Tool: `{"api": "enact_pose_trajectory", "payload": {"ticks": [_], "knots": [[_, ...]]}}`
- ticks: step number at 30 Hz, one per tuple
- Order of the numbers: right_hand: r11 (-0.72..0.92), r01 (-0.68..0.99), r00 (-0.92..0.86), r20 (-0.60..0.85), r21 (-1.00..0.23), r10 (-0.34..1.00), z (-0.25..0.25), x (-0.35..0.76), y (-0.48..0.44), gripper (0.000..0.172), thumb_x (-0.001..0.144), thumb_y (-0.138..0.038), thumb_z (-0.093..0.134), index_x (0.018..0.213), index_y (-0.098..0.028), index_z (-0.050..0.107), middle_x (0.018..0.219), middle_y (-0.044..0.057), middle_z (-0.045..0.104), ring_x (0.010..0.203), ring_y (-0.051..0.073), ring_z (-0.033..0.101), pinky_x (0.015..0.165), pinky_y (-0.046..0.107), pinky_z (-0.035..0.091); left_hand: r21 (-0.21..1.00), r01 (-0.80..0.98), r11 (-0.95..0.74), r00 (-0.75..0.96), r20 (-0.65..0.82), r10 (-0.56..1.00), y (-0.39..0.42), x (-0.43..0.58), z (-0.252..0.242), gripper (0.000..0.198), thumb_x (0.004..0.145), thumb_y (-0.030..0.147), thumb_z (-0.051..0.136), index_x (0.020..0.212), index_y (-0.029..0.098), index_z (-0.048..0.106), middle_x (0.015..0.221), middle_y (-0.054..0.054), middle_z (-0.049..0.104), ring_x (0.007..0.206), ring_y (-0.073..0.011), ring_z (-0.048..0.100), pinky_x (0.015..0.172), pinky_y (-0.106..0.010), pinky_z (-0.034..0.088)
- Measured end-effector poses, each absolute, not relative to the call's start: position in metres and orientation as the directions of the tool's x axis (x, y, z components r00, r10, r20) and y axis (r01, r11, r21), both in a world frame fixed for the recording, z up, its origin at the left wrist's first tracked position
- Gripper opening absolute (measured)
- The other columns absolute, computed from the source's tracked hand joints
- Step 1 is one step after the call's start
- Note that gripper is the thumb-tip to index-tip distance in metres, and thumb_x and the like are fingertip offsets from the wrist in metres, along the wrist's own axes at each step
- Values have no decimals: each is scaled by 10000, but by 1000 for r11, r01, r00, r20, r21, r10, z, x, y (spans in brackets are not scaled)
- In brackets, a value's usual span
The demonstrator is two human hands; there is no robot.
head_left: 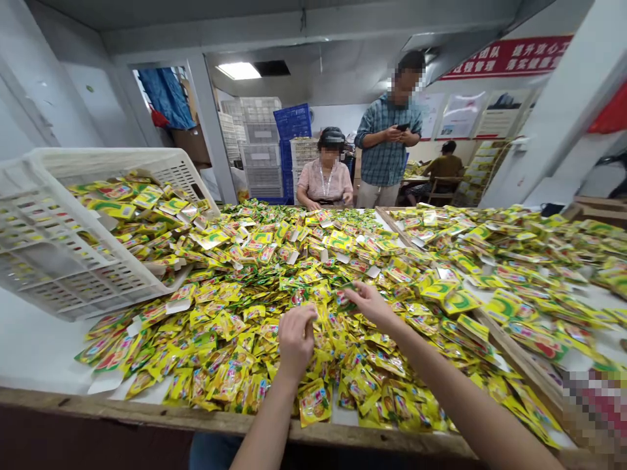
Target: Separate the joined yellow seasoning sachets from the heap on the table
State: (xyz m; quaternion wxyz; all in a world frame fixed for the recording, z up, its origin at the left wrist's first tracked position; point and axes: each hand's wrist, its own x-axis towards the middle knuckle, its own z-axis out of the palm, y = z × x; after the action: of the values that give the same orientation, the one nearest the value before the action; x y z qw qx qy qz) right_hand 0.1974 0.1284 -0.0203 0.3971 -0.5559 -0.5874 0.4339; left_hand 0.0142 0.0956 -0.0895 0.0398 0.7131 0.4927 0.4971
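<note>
My left hand [296, 334] is over the middle of the heap with its fingers curled inward. Whatever it may hold is hidden behind the fingers. To the right, my right hand [371, 304] pinches a small green and yellow packet [344, 297] between thumb and fingers. Beneath both hands spreads a deep heap of glossy yellow packets [230, 378]. A single yellow packet [314, 401] lies near the table edge below my left hand. Flat yellow boxes [340, 240], some with white flaps open, lie among the packets farther back.
A white plastic crate [98, 261] lies tipped at the left, spilling boxes. Wooden strips [514, 356] divide the table at right; a wooden rim [147, 411] edges the front. Across the table sits a person [326, 179]; another person [389, 140] stands holding a phone. Crates [264, 147] are stacked behind.
</note>
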Motion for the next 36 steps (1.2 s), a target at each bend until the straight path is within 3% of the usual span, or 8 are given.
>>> {"api": "enact_pose_trajectory", "payload": {"ticks": [4, 8, 17, 21, 25, 30, 33, 36], "knots": [[-97, 107, -90, -107, -990, 990, -33, 205, 93, 353, 687, -518, 651, 697, -182, 543, 634, -35, 569, 570, 107, 589, 507, 233, 533, 389, 510, -767, 202, 813, 546, 85, 22, -90, 218, 869, 297, 468, 715, 246, 614, 874, -59, 724, 985, -212, 661, 896, -426, 517], [-191, -54, -167, -180, -980, 969, -38, 206, 74, 436, 579, -585, 703, 663, -189, 542, 560, -60, 526, 474, 79, 508, 459, 220, 498, 156, 323, -934, 388, 878, 281, 81, 30, -84, 252, 889, 150, 418, 766, 232, 622, 890, -54, 727, 1023, -179, 655, 875, -375, 544], [-173, -135, -155, -151, -976, 976, -46, 233, 49, 414, 540, -405, 843, 823, -168, 657, 699, -14, 669, 601, 113, 603, 525, 196, 466, 163, 242, -957, 750, 595, 291, 91, 37, -40, 253, 856, 68, 426, 900, 229, 616, 983, -50, 725, 1033, -171, 644, 898, -335, 505], [-204, -213, -8, -207, -955, 978, -53, 253, 55, 425, 593, -434, 816, 902, -186, 661, 878, 58, 738, 815, 213, 690, 632, 262, 522, 268, 621, -737, 577, 481, 661, 168, 52, -24, 224, 836, 116, 463, 975, 221, 605, 1006, -59, 688, 990, -170, 634, 911, -322, 493], [-193, -290, 78, -224, -937, 971, -61, 264, 57, 465, 586, -447, 821, 931, -185, 652, 891, 61, 743, 814, 211, 693, 697, 293, 538, 309, 817, -488, 334, 436, 836, 269, 64, -20, 432, 770, 33, 451, 1183, 148, 503, 1258, -169, 533, 1168, -269, 518, 989, -440, 413], [-235, -318, 70, -270, -919, 960, -70, 260, 56, 515, 600, -506, 795, 990, -200, 655, 906, 51, 735, 832, 212, 689, 748, 318, 546, 350, 884, -309, 180, 355, 917, 331, 79, -34, 351, 734, 77, 528, 1074, 161, 560, 1333, -210, 464, 1240, -387, 415, 976, -585, 329], [-228, -353, 132, -290, -907, 948, -70, 258, 56, 535, 550, -503, 824, 956, -198, 655, 956, 59, 732, 916, 236, 679, 822, 349, 531, 383, 869, -314, 172, 361, 917, 337, 79, -37, 165, 739, 99, 545, 879, 169, 595, 1165, -184, 591, 1232, -367, 429, 1022, -591, 245], [-203, -361, 69, -243, -910, 968, -66, 259, 56, 470, 592, -494, 807, 907, -177, 663, 901, 66, 743, 883, 240, 689, 814, 360, 531, 438, 837, -330, 151, 394, 907, 334, 72, -27, 134, 744, 138, 558, 872, 170, 580, 1022, -151, 648, 1158, -322, 503, 1039, -527, 262]]}}
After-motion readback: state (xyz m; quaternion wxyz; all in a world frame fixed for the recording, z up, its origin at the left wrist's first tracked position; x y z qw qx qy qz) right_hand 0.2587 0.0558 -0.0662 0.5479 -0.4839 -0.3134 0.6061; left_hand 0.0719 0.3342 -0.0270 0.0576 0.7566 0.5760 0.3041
